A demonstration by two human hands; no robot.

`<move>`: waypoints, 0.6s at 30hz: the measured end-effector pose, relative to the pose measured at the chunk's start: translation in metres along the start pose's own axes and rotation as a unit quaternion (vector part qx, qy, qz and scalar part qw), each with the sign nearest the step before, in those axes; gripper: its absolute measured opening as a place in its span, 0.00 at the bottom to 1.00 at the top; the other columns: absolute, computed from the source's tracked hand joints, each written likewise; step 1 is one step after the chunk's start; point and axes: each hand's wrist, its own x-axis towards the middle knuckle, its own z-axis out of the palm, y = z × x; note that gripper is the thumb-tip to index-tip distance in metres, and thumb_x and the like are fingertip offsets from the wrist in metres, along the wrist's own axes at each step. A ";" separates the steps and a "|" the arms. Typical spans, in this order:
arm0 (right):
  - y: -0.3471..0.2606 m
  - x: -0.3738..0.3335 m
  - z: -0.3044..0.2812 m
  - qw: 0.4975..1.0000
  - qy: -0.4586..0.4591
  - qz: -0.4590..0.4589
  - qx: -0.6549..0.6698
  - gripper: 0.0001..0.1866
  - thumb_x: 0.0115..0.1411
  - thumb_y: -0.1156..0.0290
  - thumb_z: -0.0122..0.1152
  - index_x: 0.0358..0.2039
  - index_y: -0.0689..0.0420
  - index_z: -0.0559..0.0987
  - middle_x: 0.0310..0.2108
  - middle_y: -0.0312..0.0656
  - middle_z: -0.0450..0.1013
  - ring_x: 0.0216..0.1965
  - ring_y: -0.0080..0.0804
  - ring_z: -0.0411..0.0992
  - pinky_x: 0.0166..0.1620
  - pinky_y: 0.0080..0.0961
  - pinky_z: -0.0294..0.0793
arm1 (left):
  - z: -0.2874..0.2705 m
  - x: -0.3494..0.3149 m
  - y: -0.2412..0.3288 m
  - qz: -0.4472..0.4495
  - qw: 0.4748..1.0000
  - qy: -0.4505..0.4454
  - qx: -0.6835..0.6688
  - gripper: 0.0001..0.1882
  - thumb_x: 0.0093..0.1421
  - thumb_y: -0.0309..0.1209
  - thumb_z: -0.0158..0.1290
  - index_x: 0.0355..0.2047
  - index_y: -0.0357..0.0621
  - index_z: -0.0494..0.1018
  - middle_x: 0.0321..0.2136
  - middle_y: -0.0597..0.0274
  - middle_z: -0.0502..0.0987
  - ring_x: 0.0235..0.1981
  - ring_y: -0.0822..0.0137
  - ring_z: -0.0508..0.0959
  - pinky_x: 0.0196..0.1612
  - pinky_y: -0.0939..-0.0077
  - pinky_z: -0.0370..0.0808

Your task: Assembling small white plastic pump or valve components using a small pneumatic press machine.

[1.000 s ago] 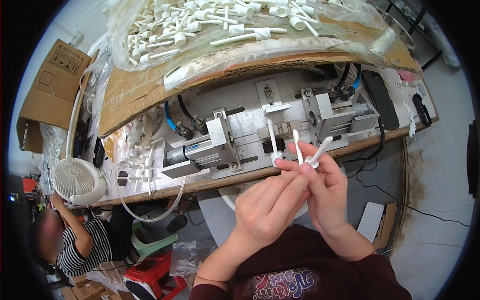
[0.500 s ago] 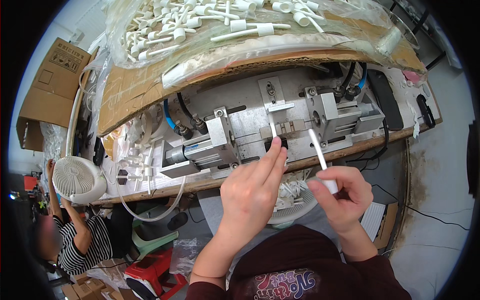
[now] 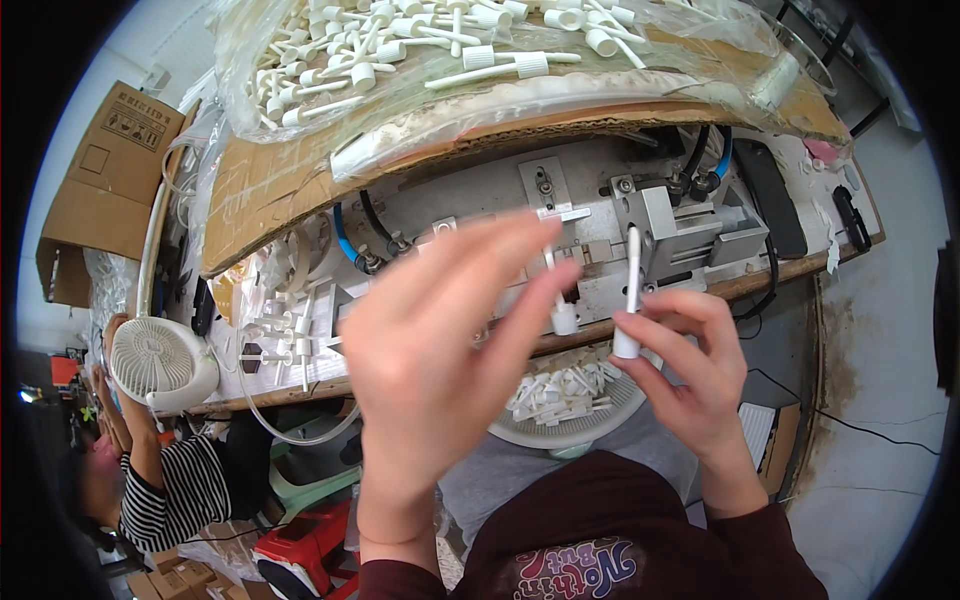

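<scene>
Nearest: one white basin (image 3: 530,437) over the lap; white pieces (image 3: 562,395) inside, overlapping, not countable.

Right hand (image 3: 695,365): thumb and fingers pinched on one capped stick (image 3: 627,343) by its cap. Long axis runs nearly straight up the view, cap toward the body, stem pointing away toward the machine.

Left hand (image 3: 440,335): raised, blurred, thumb and fingers parted. A second capped stick (image 3: 564,320) sits at the metal fixture (image 3: 597,251) just beyond; cap toward the body, stem away, leaning slightly left. Contact with the fingers: cannot tell.

Behind: one metal cylinder unit (image 3: 690,235) at right.

Farthest: cardboard (image 3: 290,195) bearing a heap of capped sticks (image 3: 400,25), too overlapped to count. Two at its front lie crosswise, stems pointing opposite ways, one left, one right.
</scene>
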 end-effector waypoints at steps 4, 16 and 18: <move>-0.002 0.015 0.013 0.994 -0.056 -0.080 -0.044 0.18 0.49 0.77 0.68 0.44 0.61 0.82 0.48 0.51 0.77 0.42 0.39 0.79 0.42 0.31 0.79 | -0.005 0.048 -0.023 0.049 0.995 0.083 0.028 0.11 0.57 0.26 0.65 0.41 0.40 0.84 0.34 0.59 0.84 0.30 0.73 0.79 0.36 0.80 0.74; -0.011 0.040 0.028 0.957 -0.150 -0.156 -0.195 0.10 0.46 0.74 0.61 0.31 0.63 0.79 0.49 0.55 0.79 0.19 0.21 0.74 0.26 0.19 0.71 | 0.050 0.099 -0.058 0.010 0.998 -0.003 0.070 0.19 0.57 0.41 0.64 0.34 0.32 0.81 0.30 0.46 0.77 0.36 0.48 0.79 0.42 0.58 0.76; -0.009 0.038 0.028 0.954 -0.155 -0.159 -0.203 0.12 0.46 0.74 0.61 0.32 0.63 0.79 0.50 0.55 0.78 0.19 0.22 0.74 0.26 0.20 0.72 | 0.049 0.101 -0.056 -0.011 0.996 -0.008 0.085 0.18 0.57 0.41 0.64 0.31 0.33 0.80 0.30 0.47 0.78 0.36 0.48 0.79 0.41 0.58 0.76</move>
